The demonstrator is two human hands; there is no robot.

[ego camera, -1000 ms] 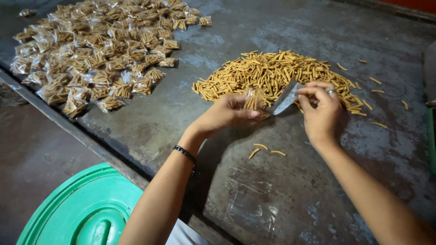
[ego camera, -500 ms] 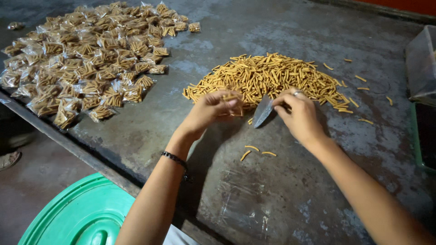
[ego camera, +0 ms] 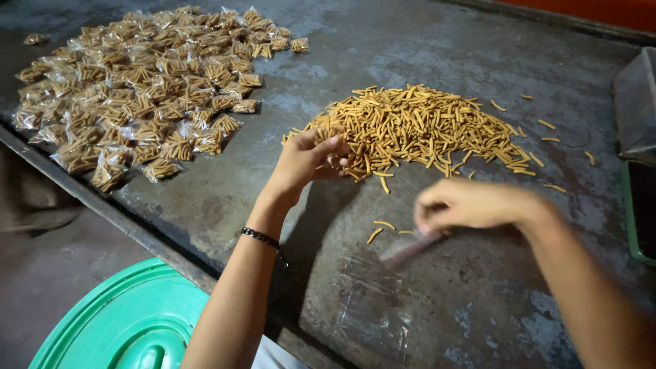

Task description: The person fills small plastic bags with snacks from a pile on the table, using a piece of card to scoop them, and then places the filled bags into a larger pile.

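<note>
A heap of orange-brown snack sticks (ego camera: 424,126) lies on the dark metal table (ego camera: 225,198). My left hand (ego camera: 307,157), with a black bracelet on its wrist, closes on a bunch of sticks at the heap's near left edge. Blurred by motion, my right hand (ego camera: 465,205) is nearer to me and pinches a small clear plastic bag (ego camera: 410,247) that hangs down toward the table. A few loose sticks (ego camera: 379,230) lie just left of that hand. A stack of flat clear bags (ego camera: 369,301) lies on the table in front of me.
Many small filled clear packets (ego camera: 143,89) of sticks are spread over the far left of the table. A green plastic lid (ego camera: 116,321) sits below the near table edge. A clear box (ego camera: 635,109) and a green tray rim (ego camera: 632,219) stand at the right edge.
My right hand has pulled back from the heap toward me, taking the clear bag with it. My left hand stays at the heap's edge, gathering sticks.
</note>
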